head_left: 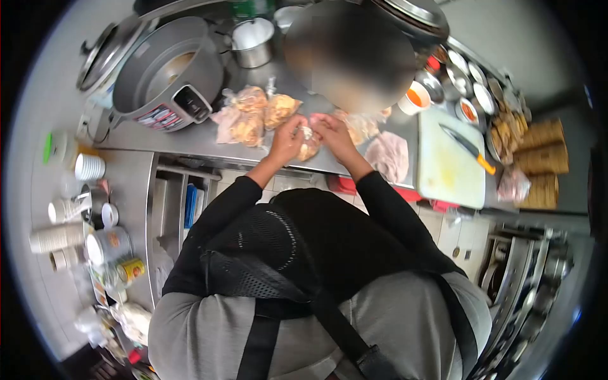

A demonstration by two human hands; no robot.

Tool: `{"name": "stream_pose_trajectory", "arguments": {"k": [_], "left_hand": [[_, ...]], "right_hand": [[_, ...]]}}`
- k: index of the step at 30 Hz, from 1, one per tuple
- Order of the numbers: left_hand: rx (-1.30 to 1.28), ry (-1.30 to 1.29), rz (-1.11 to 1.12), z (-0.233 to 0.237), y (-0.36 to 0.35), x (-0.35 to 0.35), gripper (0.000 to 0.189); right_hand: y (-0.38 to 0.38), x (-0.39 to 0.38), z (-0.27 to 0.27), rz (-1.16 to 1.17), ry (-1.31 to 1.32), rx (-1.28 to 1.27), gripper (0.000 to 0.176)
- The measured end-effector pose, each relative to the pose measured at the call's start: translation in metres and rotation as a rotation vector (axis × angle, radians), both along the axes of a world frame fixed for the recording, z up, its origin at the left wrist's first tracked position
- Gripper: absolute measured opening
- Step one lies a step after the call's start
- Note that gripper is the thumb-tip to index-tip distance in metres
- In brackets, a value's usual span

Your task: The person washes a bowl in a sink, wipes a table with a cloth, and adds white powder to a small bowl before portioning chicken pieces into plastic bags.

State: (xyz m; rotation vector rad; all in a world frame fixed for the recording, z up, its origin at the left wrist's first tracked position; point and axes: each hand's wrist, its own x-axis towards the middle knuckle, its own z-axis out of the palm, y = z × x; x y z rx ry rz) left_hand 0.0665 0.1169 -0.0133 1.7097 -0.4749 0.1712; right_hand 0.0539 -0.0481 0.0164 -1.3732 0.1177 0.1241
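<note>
In the head view, my left hand (288, 140) and my right hand (334, 135) meet over the steel counter. Their fingers are closed in a pinch at the gathered top of a small clear plastic bag (308, 151) of orange-brown food. What the food is, I cannot make out. Left of my left hand lie several similar filled bags (248, 120). Beyond my right hand are more bagged portions (360, 125), partly hidden by that hand. A pinkish cloth (387, 155) lies crumpled to the right of them, near the counter's front edge.
A large grey cooker (168, 76) and a steel pot (252, 43) stand at back left. A white cutting board (446, 161) carries a yellow-handled knife (468, 149). Bowls and a cup of orange sauce (415, 98) are at right. A blurred patch covers the back middle.
</note>
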Motion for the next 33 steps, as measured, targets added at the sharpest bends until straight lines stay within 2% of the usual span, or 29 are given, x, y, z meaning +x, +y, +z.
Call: {"name": "stream_pose_trajectory", "arguments": {"k": [2,3,5,6,10,12,16,18,19,21,25,27,28,29,30,31,32,33], "left_hand": [[0.029,-0.011,-0.104,0.004,0.001,-0.003,0.017],[0.030,-0.004,-0.124,0.005,0.000,-0.006,0.017],[-0.003,0.071,-0.142,0.004,0.004,-0.008,0.018],[0.106,-0.082,-0.097,0.003,0.006,-0.005,0.017],[0.250,-0.068,-0.106,0.016,0.014,0.001,0.017],[0.238,-0.181,-0.097,0.019,0.010,0.004,0.022],[0.290,-0.027,0.017,-0.001,0.008,0.006,0.024],[0.162,0.042,0.045,-0.011,0.008,0.009,0.021],[0.164,0.047,0.053,-0.007,0.007,0.007,0.021],[0.049,0.027,0.113,-0.001,0.004,0.005,0.017],[0.031,0.041,0.169,0.011,0.000,0.007,0.016],[0.066,0.256,0.213,0.021,0.004,0.009,0.017],[0.257,0.234,0.280,0.030,0.008,0.015,0.019],[0.255,0.228,0.273,0.024,0.013,0.024,0.019],[0.256,0.079,0.308,0.015,0.018,0.035,0.024],[0.253,-0.073,0.341,0.005,0.025,0.045,0.029],[0.306,-0.193,0.417,0.009,0.029,0.047,0.039],[0.343,-0.191,0.439,0.012,0.032,0.045,0.042]], "right_hand": [[-0.004,0.009,-0.012,0.100,-0.163,-0.312,0.022],[-0.007,0.012,-0.015,0.081,-0.153,-0.311,0.022],[-0.004,0.017,-0.006,0.157,-0.330,-0.695,0.026],[-0.003,0.017,0.002,0.170,-0.299,-0.753,0.026],[-0.003,0.024,0.001,0.193,-0.230,-0.545,0.024],[-0.002,0.028,-0.004,0.169,-0.098,-0.328,0.024],[-0.011,0.031,-0.014,0.197,-0.284,-0.357,0.022],[-0.014,0.031,-0.014,0.258,-0.237,-0.546,0.018],[-0.010,0.030,-0.010,0.267,-0.236,-0.542,0.018],[-0.005,0.031,-0.002,0.190,-0.403,-0.629,0.012],[0.007,0.032,0.021,0.132,-0.470,-0.558,0.010],[0.007,0.034,0.032,0.144,-0.503,-0.477,0.010],[0.005,0.040,0.038,0.136,-0.507,-0.482,0.010],[0.002,0.050,0.041,0.079,-0.497,-0.534,0.022],[0.001,0.060,0.045,0.022,-0.487,-0.585,0.037],[-0.001,0.073,0.047,0.012,-0.492,-0.589,0.037],[-0.005,0.088,0.046,-0.142,-0.694,-0.936,0.055],[-0.017,0.101,0.047,-0.324,-0.878,-1.302,0.074]]}}
